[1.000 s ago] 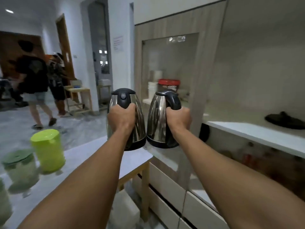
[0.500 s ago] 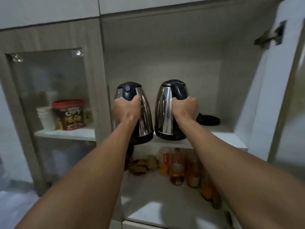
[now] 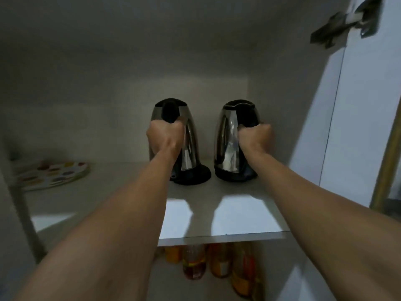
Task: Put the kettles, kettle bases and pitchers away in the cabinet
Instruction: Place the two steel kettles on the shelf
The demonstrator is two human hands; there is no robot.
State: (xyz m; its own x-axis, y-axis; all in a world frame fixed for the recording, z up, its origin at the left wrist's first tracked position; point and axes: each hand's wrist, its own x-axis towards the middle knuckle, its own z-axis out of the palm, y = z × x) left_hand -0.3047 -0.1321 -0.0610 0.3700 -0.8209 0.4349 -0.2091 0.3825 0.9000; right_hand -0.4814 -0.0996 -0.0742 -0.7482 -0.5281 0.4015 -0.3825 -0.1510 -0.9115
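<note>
Two steel kettles with black lids and handles stand upright, side by side, deep on the white cabinet shelf (image 3: 238,216). My left hand (image 3: 166,137) grips the handle of the left kettle (image 3: 189,148), which rests partly on a black round kettle base (image 3: 195,175) that shows under its right side. My right hand (image 3: 257,139) grips the handle of the right kettle (image 3: 227,146), whose black bottom sits on the shelf. Both arms reach into the cabinet.
A plate with coloured dots (image 3: 52,174) lies at the shelf's left. The open white cabinet door (image 3: 358,127) with its hinge (image 3: 342,20) stands at the right. Several bottles (image 3: 195,263) stand on the lower shelf.
Both kettles have moved forward from the shelf's front edge into the cabinet and now rest on the shelf. The view has closed in on the shelf.
</note>
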